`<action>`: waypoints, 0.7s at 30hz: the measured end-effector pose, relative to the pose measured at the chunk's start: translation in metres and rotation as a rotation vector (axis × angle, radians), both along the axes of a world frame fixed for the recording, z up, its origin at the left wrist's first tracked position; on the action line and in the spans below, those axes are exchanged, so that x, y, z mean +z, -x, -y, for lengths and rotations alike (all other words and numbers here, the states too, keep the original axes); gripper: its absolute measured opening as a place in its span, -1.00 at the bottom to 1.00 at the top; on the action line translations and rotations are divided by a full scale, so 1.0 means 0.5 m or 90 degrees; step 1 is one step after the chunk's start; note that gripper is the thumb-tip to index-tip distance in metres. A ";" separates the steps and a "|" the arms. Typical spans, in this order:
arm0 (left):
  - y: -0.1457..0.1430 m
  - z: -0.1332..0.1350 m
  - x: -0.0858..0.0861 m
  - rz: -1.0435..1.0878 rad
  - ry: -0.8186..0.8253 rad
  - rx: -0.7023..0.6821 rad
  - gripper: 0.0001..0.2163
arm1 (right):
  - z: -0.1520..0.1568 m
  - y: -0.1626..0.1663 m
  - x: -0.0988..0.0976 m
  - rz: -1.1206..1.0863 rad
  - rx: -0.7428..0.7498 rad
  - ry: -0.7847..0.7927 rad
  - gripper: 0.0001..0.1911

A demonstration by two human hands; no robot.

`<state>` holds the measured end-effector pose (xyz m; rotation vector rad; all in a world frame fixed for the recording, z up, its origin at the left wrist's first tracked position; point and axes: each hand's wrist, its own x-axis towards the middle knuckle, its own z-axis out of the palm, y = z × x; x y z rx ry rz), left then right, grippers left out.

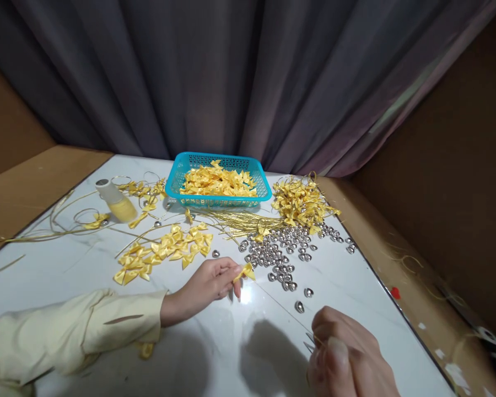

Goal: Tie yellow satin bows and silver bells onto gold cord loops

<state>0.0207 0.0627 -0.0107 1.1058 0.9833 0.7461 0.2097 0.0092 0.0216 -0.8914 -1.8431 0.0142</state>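
My left hand (209,286) rests on the white marble table (66,264) and pinches a small yellow ribbon bow (245,272) between thumb and fingers. My right hand (347,353) is at the bottom edge, fingers closed around a thin gold wire (281,306) that runs up toward the bow. Small metal tips show at its fingers. A pile of silver heart beads (281,253) lies just beyond both hands. Loose yellow bows (165,251) lie in a row to the left.
A turquoise basket (174,179) full of yellow bows stands at the back. Right of it lies a heap of bows on gold wires (301,204). A small glue bottle (116,201) lies at the back left among wire loops. A grey curtain hangs behind.
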 end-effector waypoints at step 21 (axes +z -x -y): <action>0.019 0.025 -0.007 -0.277 -0.597 -0.096 -0.76 | -0.088 0.018 -0.016 0.034 0.099 0.514 -0.53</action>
